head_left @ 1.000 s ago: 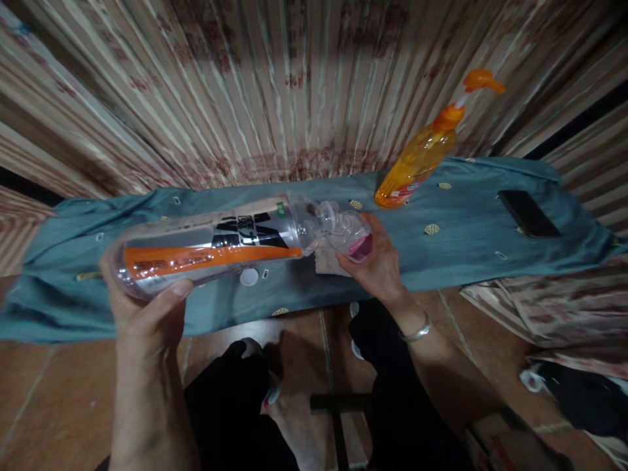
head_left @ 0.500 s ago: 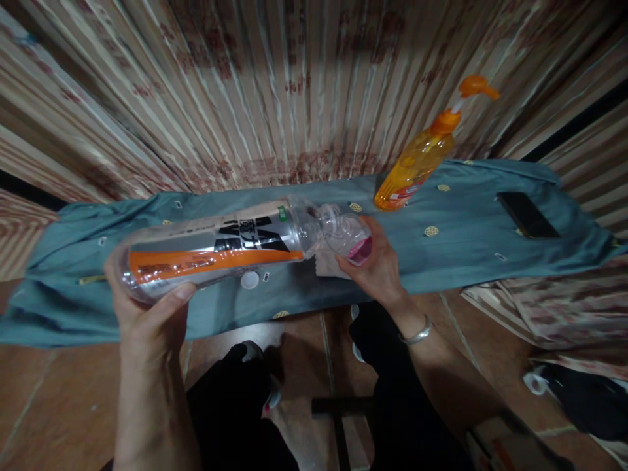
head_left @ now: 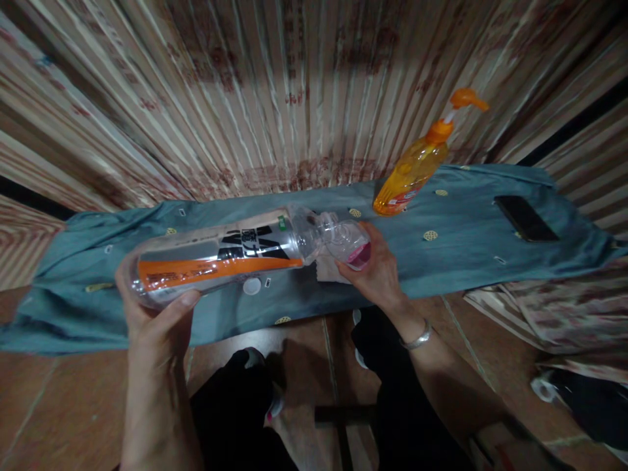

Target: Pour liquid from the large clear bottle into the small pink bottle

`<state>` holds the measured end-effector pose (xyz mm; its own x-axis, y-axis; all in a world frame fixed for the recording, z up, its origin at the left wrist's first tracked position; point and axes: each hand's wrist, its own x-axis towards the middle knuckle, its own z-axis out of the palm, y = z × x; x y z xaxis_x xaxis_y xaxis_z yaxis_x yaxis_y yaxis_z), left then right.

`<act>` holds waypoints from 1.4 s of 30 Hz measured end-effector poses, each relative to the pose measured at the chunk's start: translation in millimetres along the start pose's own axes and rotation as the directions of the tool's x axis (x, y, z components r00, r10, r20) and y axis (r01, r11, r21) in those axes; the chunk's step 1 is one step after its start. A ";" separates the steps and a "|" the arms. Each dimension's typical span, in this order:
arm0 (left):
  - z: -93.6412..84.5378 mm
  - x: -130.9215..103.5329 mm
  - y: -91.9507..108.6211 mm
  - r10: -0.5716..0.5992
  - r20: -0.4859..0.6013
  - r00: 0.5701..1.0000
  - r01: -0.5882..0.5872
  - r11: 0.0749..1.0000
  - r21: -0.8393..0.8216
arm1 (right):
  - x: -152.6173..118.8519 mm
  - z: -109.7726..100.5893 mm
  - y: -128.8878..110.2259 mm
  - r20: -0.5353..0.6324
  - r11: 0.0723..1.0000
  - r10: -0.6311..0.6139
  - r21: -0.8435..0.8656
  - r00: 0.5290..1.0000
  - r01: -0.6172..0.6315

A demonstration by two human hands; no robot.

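Observation:
My left hand (head_left: 159,320) is wrapped round the base end of a large clear plastic bottle (head_left: 226,252) with a silver, orange and black label. The bottle lies nearly level in the air, its uncapped neck pointing right. Its mouth meets the opening of a small clear cup (head_left: 346,239), which is tilted toward it; whether they touch I cannot tell. Closed round the cup is my right hand (head_left: 377,271). Something pink shows at the cup's bottom. Below the neck, on the blue-green cloth, lies a white bottle cap (head_left: 252,286). A folded beige cloth or paper (head_left: 328,269) is partly hidden by the cup.
An orange pump bottle (head_left: 412,170) stands toward the back, right of the cup. Farther right lies a black phone (head_left: 524,218). The blue-green cloth (head_left: 466,242) covers a narrow table, with a striped curtain (head_left: 275,85) behind it. My legs are below its front edge.
The view has shifted slightly. Both hands keep their hold, and the bottle and cup stay mouth to mouth with hardly any movement.

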<state>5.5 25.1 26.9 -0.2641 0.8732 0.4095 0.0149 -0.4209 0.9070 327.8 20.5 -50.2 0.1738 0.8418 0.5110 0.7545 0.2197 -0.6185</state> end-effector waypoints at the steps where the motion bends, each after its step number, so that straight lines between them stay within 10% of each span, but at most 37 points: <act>1: -0.1 0.0 0.2 -0.035 -0.014 0.999 0.034 0.998 -0.043 | 0.1 0.2 -0.3 -0.005 1.000 -0.003 -0.001 1.000 0.003; 42: 8.1 -8.2 -4.2 -0.294 -0.067 0.953 0.284 0.950 -0.129 | -0.1 0.9 -3.0 -0.023 0.999 -0.008 -0.031 1.000 0.007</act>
<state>15.4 21.7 20.5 -0.3206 0.9400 0.1169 -0.1853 -0.1832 0.9654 324.9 20.2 -49.0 0.1824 0.8286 0.5293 0.7750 0.2101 -0.5960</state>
